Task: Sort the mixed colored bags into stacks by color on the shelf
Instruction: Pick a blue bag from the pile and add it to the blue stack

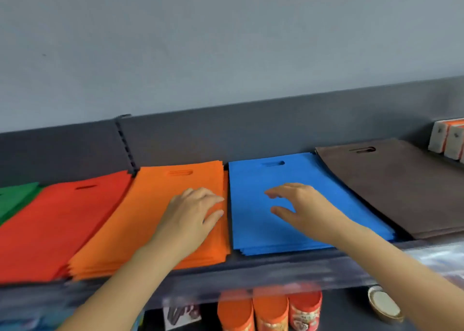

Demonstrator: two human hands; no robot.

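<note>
No readable writing anywhere: the print on the orange and red canisters [271, 310] below the blue stack [253, 220] is a blur, and the white tag [182, 314] beside them carries dark marks too smeared to make out. Both bare forearms come up from the bottom edge and reach over the front lip of the shelf [263, 264]. The left hand [190, 215] lies palm down on the orange stack [140, 217], just left of the blue stack, fingers straight and close together, tips near that stack's right edge, holding nothing. The right hand [301, 205] is over the blue stack itself, wrist bent, fingers loosely spread and pointing left, thumb held apart underneath; whether the fingertips touch the top bag or float just above it, I cannot tell, and it grips nothing. The bags lie flat in single-colour piles along the shelf, cut-out handles towards the back wall: a red stack [57, 225] beyond the orange one, a green stack [17, 195] at the far left edge, and a brown stack [391, 187] right of the blue stack, its edge over the blue one's. Past the brown stack stand white and orange boxes [449, 139], and below right of the blue stack sits a jar [384, 303] with a pale lid
</note>
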